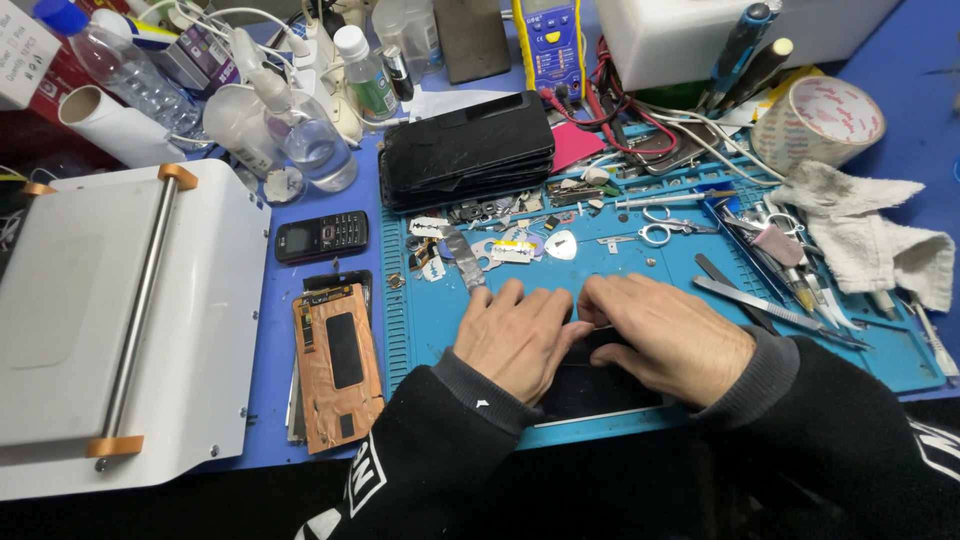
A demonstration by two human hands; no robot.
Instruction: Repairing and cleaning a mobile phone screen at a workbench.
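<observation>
A person in black sleeves leans over a cluttered repair bench. Both hands press down side by side on a dark, flat phone (600, 390) lying on a blue work mat (640, 265) at the near edge of the bench. The left hand (513, 335) lies flat with its fingers together over the phone's left end. The right hand (665, 330) covers the right end, its fingertips meeting the left hand's; whether it pinches anything between them cannot be told. Just left of the mat lies a copper-coloured screen panel (337, 365), with a small black keypad phone (322, 236) beyond it. A stack of black phones (467, 150) sits at the mat's far edge. Tweezers (775, 310) lie to the right, near a white cloth (865, 235). A white machine (120, 320) fills the far left.
</observation>
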